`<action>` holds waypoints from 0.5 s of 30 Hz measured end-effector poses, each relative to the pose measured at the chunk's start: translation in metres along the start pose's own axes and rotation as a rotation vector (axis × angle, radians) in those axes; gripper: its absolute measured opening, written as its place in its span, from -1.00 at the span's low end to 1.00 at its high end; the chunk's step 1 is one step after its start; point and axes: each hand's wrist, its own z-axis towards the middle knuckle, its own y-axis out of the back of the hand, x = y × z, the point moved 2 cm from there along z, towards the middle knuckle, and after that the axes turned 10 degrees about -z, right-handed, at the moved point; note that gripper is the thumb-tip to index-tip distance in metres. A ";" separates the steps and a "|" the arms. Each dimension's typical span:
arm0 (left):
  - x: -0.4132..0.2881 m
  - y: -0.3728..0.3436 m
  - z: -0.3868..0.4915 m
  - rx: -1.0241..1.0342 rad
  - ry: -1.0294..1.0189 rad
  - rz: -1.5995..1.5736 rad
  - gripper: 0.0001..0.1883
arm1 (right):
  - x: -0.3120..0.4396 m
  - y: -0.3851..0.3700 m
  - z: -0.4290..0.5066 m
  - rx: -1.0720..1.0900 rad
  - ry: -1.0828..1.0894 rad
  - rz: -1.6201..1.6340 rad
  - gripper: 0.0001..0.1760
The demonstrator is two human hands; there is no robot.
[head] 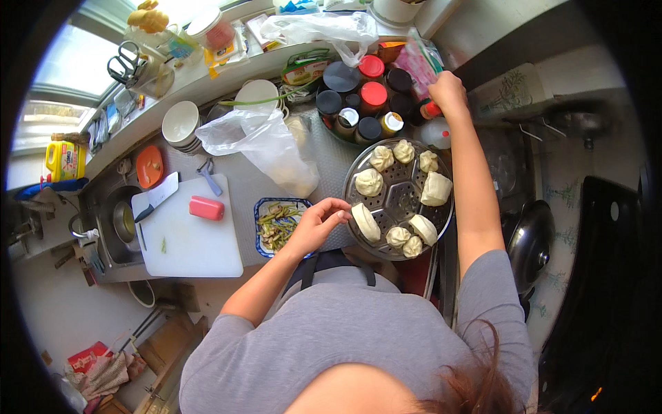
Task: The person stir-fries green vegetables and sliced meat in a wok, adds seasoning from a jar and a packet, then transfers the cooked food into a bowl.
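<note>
My left hand (320, 220) is at the left rim of a round metal steamer tray (395, 199), its fingers slightly apart beside an oblong steamed bun (365, 222). Pleated buns (369, 182) and thick cut pieces of bun (436, 188) lie around the perforated tray. Beyond the tray, my right hand (448, 93) reaches to the back right corner of the counter. It is against a pink plastic bag (416, 64) with a green edge, just above a red-capped bottle (430, 109). Its fingertips are hidden, so its grip is unclear.
Several lidded jars (373, 95) crowd behind the tray. A blue-rimmed dish (279, 225) of cooked vegetables sits left. Farther left, a cleaver (158, 195) and a pink block (206, 207) rest on a white cutting board (191, 248) beside the sink (106, 227). A dark pan lid (530, 248) is right.
</note>
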 end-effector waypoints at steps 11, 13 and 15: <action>-0.010 -0.042 0.017 0.054 0.014 0.128 -0.75 | -0.055 0.035 -0.146 -0.735 0.373 0.368 -0.53; -0.007 -0.055 0.021 0.074 0.010 0.201 -0.75 | -0.073 0.022 -0.207 -0.654 0.238 0.338 -0.57; -0.004 -0.078 0.027 0.184 0.018 0.296 -0.74 | -0.106 -0.006 -0.269 -0.490 0.172 0.459 -0.62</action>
